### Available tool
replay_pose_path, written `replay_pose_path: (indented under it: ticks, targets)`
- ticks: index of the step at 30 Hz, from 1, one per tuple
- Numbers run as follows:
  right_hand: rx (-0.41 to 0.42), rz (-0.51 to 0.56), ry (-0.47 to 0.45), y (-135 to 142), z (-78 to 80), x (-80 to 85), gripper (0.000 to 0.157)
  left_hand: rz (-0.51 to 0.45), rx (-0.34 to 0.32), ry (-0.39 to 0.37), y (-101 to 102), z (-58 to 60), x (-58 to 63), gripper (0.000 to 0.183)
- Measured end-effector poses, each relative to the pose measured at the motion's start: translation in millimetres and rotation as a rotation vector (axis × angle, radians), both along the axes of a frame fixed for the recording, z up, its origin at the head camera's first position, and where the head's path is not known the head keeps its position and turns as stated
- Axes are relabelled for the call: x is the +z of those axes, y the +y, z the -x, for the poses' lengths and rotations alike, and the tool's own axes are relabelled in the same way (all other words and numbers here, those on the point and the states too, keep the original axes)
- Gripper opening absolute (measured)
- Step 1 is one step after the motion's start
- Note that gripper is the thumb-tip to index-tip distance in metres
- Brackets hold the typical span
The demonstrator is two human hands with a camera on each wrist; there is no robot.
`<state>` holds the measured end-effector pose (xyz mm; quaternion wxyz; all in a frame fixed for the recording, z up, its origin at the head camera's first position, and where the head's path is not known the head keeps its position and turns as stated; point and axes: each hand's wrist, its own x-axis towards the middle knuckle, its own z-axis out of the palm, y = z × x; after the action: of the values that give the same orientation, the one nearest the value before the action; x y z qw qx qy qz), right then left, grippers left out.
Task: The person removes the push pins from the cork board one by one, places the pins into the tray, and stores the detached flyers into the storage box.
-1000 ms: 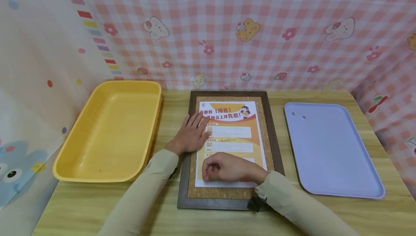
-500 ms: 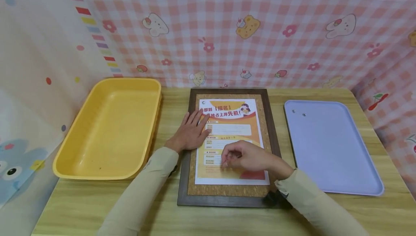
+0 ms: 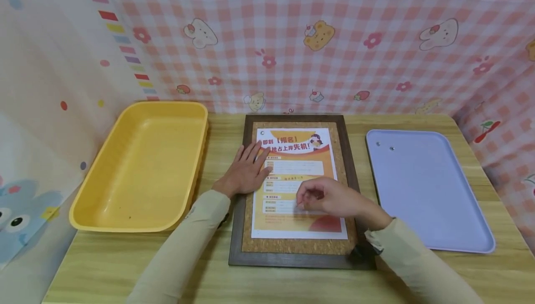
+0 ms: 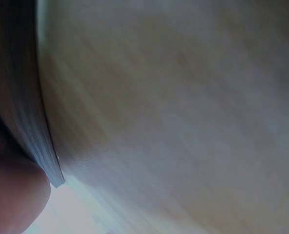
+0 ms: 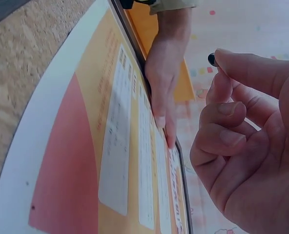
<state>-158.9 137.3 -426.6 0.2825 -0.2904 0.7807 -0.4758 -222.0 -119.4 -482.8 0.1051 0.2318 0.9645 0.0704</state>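
Note:
My left hand lies with fingers spread on the left side of a printed orange and white poster. The poster lies on a cork board with a dark wooden frame. One silver thumbtack sits in its top left corner. Over the lower right half of the poster hovers my right hand. In the right wrist view, its thumb and index finger pinch a small dark, shiny thumbtack, while the other fingers curl inward. Only a blurred part of the left hand shows beside the frame in the left wrist view.
A yellow plastic basin stands on the wooden table left of the board. To the right lies a lilac tray, with two silver thumbtacks near its top left corner. A pink checked curtain hangs behind.
My right hand has moved up and to the right, from the poster's lower left area to over its right half. The left hand stays in place on the paper.

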Motion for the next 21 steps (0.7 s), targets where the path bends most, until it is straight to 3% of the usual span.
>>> replay_pose_path:
  ticks: [21]
  targets:
    - [-0.091, 0.020, 0.027, 44, 7.7, 5.3, 0.003, -0.002, -0.004, -0.019, -1, 1.0, -1.8, 0.060]
